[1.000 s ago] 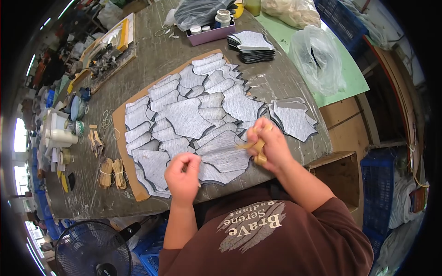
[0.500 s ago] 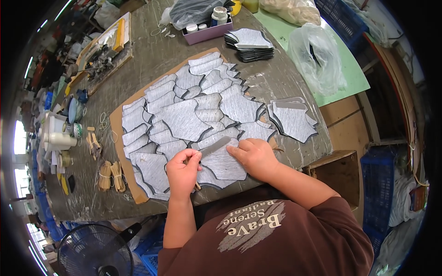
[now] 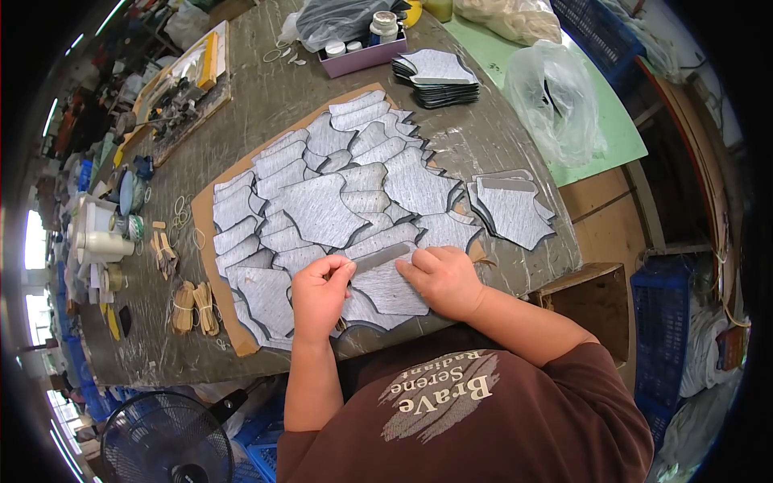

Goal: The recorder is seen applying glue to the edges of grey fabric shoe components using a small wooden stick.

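Observation:
A dark grey strip [image 3: 382,257] lies along the upper edge of a streaky light-grey cut piece [image 3: 390,291] close to me. Thumb and fingers of my left hand [image 3: 319,296] pinch the strip's left end. My right hand [image 3: 445,282] is closed, with curled fingers resting on the piece by the strip's right end; what its fingertips grip is hidden. Beyond both hands, overlapping rows of similar grey pieces [image 3: 322,211] cover a brown cardboard sheet [image 3: 241,342]. To the right lies a small pile of pieces [image 3: 515,213], the top one bearing a strip.
A neat stack of pieces [image 3: 435,76] stands at the back, beside a purple box [image 3: 362,60] with jars. Tied bundles of tan strips [image 3: 195,307] and rubber bands lie at left. A clear plastic bag [image 3: 555,105] rests on a green board. A fan [image 3: 167,439] stands lower left.
The strip's right end has swung down and right, so it now lies along the piece's upper edge. My left hand has risen slightly; the right hand has shifted only a little.

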Tool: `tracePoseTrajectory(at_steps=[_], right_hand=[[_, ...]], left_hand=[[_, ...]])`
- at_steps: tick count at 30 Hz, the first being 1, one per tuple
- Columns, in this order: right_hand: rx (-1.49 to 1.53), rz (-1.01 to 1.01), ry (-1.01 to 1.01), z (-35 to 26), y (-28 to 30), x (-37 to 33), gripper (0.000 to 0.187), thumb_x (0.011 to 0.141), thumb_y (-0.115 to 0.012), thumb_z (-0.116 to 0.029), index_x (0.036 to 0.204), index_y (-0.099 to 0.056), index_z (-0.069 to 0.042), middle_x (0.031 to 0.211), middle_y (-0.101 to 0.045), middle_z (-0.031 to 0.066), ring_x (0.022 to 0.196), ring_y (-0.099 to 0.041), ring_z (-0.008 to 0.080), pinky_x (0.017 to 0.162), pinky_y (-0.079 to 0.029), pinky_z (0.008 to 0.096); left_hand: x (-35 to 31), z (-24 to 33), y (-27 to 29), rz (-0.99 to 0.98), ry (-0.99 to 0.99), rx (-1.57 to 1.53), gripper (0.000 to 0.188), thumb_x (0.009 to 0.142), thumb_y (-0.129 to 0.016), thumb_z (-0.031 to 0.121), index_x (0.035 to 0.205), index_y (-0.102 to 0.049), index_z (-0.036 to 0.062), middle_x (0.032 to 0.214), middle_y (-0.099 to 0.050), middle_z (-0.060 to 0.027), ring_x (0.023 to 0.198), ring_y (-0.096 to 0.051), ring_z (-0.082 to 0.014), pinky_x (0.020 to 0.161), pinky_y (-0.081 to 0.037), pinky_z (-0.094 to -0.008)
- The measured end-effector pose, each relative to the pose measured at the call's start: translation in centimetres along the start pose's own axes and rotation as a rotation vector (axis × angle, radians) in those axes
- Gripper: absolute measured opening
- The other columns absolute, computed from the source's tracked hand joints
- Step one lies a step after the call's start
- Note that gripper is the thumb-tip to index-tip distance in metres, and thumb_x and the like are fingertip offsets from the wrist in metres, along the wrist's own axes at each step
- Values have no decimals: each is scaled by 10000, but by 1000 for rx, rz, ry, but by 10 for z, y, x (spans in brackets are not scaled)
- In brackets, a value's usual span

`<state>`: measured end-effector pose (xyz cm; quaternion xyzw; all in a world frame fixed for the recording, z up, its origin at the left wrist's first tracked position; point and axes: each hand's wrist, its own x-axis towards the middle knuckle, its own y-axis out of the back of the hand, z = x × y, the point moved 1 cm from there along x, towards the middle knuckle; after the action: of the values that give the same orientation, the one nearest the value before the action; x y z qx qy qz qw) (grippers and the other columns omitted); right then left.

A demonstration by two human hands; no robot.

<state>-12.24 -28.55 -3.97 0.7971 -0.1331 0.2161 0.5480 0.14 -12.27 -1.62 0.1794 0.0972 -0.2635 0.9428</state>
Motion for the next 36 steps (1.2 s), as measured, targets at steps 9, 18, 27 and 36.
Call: tracePoseTrajectory(at_steps=[9, 18, 27, 36], right_hand=[[-52, 0, 21, -2, 0, 0, 243, 672, -583, -143, 896, -623, -58, 703, -478, 2, 611, -534, 145, 494, -426, 294], [-64, 22, 39, -2, -2, -2, 226, 686, -581, -147, 893, -623, -69, 710, -486, -11, 614, -526, 134, 492, -404, 286], [-76, 45, 37, -3, -2, -2, 223, 678, -591, -146, 883, -628, -66, 668, -455, -15, 590, -510, 128, 478, -388, 282], [-68, 78, 13, -4, -5, -2, 217, 663, -587, -143, 861, -617, -60, 846, -544, 16, 604, -523, 126, 499, -415, 289]], left_hand=[[-5, 12, 9, -12, -32, -116, 33, 795, -638, 16, 798, -659, -8, 652, -582, -6, 498, -467, -37, 448, -345, -175], [3, 6, -1, -3, 21, 44, 75, 795, -649, 57, 825, -674, -7, 623, -584, 1, 504, -491, -53, 474, -395, -197], [7, 1, 2, -40, 36, -70, 74, 792, -652, 57, 820, -675, -8, 633, -586, 0, 506, -488, -48, 466, -387, -197], [4, 5, -3, 2, 24, 27, 58, 792, -650, 48, 808, -669, -5, 649, -584, 8, 512, -474, -39, 464, -363, -185]])
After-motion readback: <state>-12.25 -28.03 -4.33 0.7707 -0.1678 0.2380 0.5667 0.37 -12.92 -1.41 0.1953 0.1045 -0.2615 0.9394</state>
